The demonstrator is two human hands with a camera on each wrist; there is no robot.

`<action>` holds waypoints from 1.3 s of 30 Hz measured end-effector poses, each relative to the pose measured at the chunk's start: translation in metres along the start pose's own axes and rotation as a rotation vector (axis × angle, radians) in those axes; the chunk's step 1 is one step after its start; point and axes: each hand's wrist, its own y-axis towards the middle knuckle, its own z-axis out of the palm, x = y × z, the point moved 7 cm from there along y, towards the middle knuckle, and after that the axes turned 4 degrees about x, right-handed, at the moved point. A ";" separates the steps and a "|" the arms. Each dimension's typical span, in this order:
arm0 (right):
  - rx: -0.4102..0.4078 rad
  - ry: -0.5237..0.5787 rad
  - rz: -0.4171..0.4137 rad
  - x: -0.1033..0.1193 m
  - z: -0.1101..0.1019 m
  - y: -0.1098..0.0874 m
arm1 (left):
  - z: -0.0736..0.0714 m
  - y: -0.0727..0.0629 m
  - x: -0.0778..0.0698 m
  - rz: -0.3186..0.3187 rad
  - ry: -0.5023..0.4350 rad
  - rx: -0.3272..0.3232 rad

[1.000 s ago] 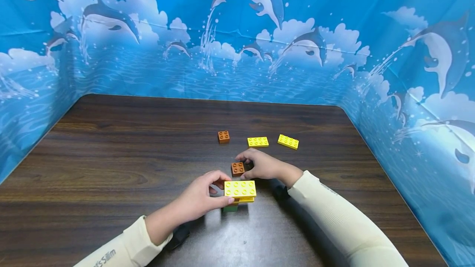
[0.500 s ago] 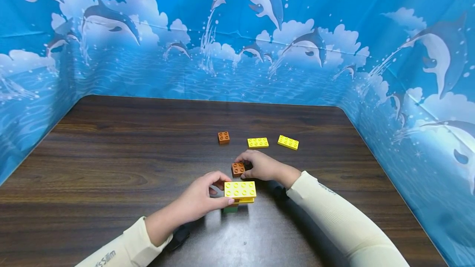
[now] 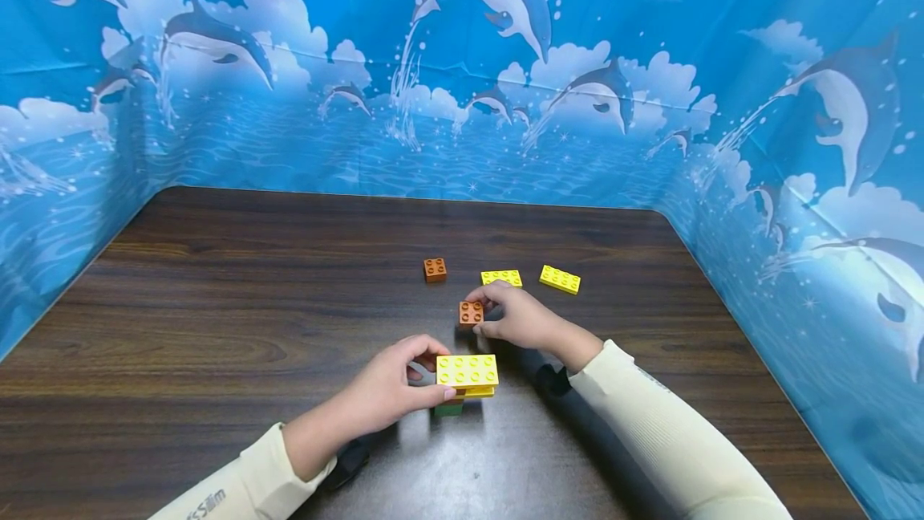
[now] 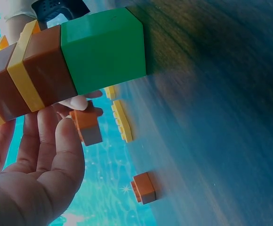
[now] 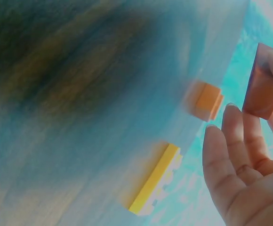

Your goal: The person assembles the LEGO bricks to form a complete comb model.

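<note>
My left hand (image 3: 397,379) grips a stack of toy bricks from its left side, thumb on the near face. In the left wrist view that stack has a green brick (image 4: 103,52) at the bottom, with brown bricks (image 4: 49,66) and thin yellow bricks in turn above it. A yellow eight-stud brick (image 3: 467,371) tops it. Beyond the stack, my right hand (image 3: 523,318) pinches a brown four-stud brick (image 3: 472,312) between thumb and fingers. The right wrist view shows this brick (image 5: 263,84) held off the table.
Another brown brick (image 3: 435,270) lies farther back on the dark wooden table (image 3: 253,303). Two flat yellow bricks lie to its right, one (image 3: 501,278) partly behind my right hand, the other (image 3: 559,279) farther right. A dolphin-print curtain (image 3: 462,151) borders the table.
My right hand has closed on the near brown brick and lifted it off the table, slightly away from me. The left hand and its stack have stayed in place.
</note>
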 end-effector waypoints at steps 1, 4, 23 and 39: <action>-0.006 0.011 -0.003 0.001 -0.001 -0.001 | 0.000 0.000 0.000 -0.003 0.002 0.001; -0.028 0.040 -0.016 0.003 -0.004 -0.006 | 0.000 0.001 0.002 -0.023 0.007 -0.002; -0.077 0.095 -0.131 0.042 -0.013 -0.052 | 0.000 0.000 -0.001 -0.005 0.015 -0.002; -0.081 0.137 -0.209 0.061 -0.006 -0.072 | -0.001 -0.001 -0.003 0.006 0.017 0.001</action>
